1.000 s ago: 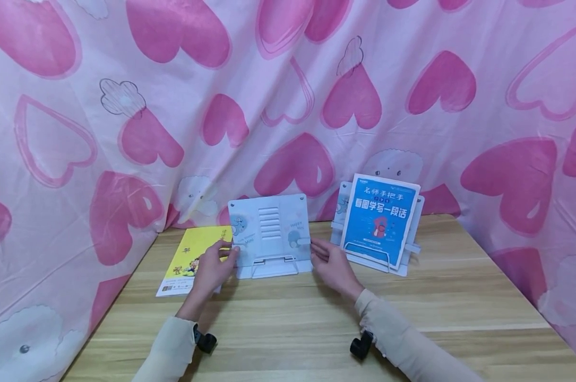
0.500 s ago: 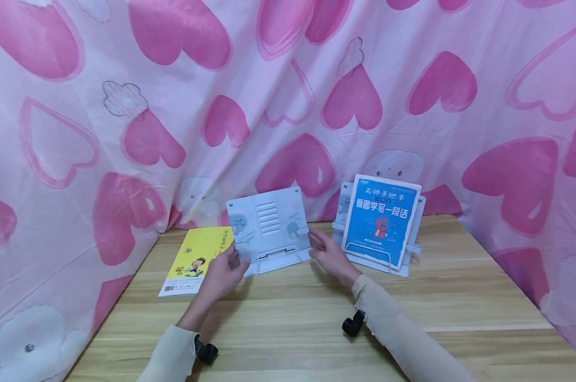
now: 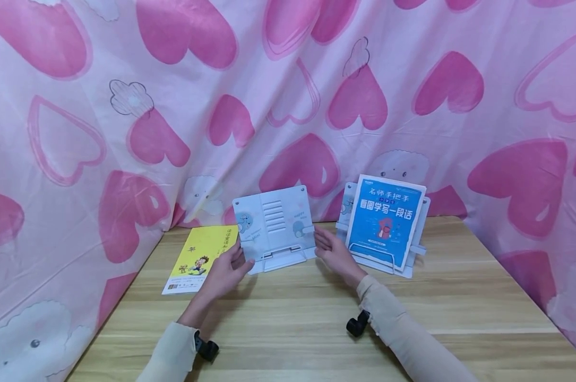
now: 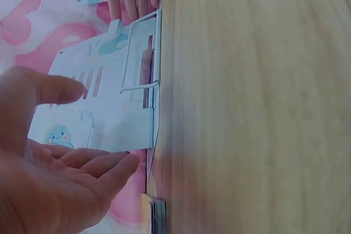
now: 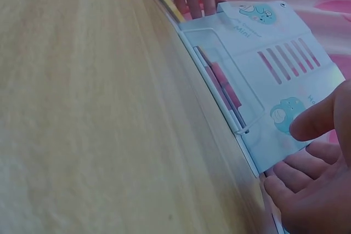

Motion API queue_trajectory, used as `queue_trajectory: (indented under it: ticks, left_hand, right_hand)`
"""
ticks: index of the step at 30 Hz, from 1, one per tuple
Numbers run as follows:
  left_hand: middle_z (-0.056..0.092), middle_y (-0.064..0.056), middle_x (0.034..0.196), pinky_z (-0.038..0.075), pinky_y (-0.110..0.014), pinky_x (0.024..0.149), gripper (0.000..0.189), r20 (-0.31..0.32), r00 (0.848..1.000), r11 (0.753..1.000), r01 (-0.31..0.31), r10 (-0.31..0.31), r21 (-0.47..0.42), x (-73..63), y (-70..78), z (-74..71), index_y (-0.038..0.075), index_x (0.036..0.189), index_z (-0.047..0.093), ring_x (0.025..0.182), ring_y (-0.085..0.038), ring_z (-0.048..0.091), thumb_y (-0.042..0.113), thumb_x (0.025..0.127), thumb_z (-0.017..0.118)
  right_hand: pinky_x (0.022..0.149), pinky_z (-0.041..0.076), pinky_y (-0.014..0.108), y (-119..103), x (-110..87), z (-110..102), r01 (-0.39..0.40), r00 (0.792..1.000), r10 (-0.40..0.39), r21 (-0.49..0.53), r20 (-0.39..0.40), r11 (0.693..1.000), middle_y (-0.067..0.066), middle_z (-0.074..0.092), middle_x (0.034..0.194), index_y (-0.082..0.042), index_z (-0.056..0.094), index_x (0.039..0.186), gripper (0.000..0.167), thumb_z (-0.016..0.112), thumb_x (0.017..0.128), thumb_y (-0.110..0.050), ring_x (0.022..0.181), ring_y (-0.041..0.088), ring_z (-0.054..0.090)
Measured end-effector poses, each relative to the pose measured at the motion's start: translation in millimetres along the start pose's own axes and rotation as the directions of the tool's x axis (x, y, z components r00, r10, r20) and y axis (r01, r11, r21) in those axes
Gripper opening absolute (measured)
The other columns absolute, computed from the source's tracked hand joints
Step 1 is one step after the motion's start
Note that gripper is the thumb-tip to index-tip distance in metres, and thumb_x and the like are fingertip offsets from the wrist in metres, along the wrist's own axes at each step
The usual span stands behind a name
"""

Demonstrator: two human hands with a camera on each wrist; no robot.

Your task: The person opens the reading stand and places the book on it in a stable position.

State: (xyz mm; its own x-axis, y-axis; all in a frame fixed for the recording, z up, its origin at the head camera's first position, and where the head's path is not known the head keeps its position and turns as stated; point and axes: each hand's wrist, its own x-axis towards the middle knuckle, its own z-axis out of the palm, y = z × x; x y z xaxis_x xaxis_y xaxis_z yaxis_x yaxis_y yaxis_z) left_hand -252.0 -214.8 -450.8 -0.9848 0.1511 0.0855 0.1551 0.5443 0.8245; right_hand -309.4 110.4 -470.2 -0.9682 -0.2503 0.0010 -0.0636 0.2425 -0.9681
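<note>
A pale blue book stand with slots and cartoon dinosaur prints stands upright on the table, its wire holder folded out in front. At its left edge is my left hand, fingers extended along the side and thumb apart from them. My right hand lies at the opposite edge, its fingers behind the side and its thumb in front. In the left wrist view, the thumb hovers over the stand's face while the fingers lie beside its lower corner. Similarly, the right thumb overlaps the printed dinosaur in the right wrist view.
To the right, a second stand holds a blue book behind its wire. A yellow book lies flat on the left, partly covered by my left hand. Behind the wooden table hangs a pink heart-print curtain.
The pale blue stand has turned, so its right side sits farther back than its left. My left hand has slid lower along its edge; the right hand has shifted slightly up. The books stay put.
</note>
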Motion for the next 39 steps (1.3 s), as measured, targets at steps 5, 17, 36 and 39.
queue_trajectory:
  ticks: [5, 17, 36, 39]
  left_hand:
    - [0.032, -0.013, 0.177, 0.041, -0.050, 0.125, 0.089, 0.050, 0.999, 0.999, 0.012, -0.010, -0.040, 3.0, -0.7, -1.4, 0.016, 0.175, 0.012, 0.158, -0.032, 0.042, 0.029, 0.107, 0.068]
    - [0.037, -0.023, 0.174, 0.041, -0.058, 0.126, 0.073, -0.024, 0.998, 0.995, 0.064, -0.062, 0.076, 3.9, -6.2, -23.4, 0.001, 0.168, 0.033, 0.159, -0.045, 0.039, 0.040, 0.112, 0.059]
    - [0.062, -0.034, 0.145, 0.051, -0.062, 0.109, 0.049, -0.209, 0.972, 0.940, 0.166, -0.106, 0.297, -23.7, -55.6, -77.2, -0.004, 0.147, 0.060, 0.128, -0.048, 0.062, 0.025, 0.108, 0.063]
    - [0.051, -0.038, 0.155, 0.047, -0.067, 0.114, 0.057, -0.193, 0.965, 0.925, 0.231, -0.178, 0.300, -25.3, -60.6, -88.1, -0.006, 0.152, 0.054, 0.137, -0.054, 0.055, 0.032, 0.109, 0.060]
  right_hand:
    - [0.130, 0.037, 0.053, 1.6, -0.3, -1.7, -0.003, 0.999, 0.004, 0.012, -0.036, 1.000, 0.014, 0.044, 0.172, -0.017, 0.037, 0.169, 0.066, 0.056, 0.107, -0.004, 0.159, 0.034, 0.043]
    - [0.121, 0.048, 0.058, -30.9, -22.5, 22.9, 0.083, 0.971, -0.118, -0.174, -0.206, 0.981, 0.015, 0.050, 0.165, -0.009, 0.042, 0.164, 0.061, 0.062, 0.106, -0.013, 0.151, 0.041, 0.052]
    - [0.115, 0.054, 0.033, -36.9, -36.8, 144.3, 0.241, 0.935, -0.186, -0.155, 0.303, 0.958, 0.016, 0.072, 0.140, 0.000, 0.063, 0.147, 0.046, 0.065, 0.104, -0.014, 0.132, 0.026, 0.069]
    - [0.116, 0.053, 0.032, -36.7, -35.8, 156.1, 0.223, 0.935, -0.171, -0.140, 0.310, 0.965, 0.015, 0.072, 0.141, -0.001, 0.062, 0.148, 0.047, 0.066, 0.103, -0.014, 0.132, 0.025, 0.068]
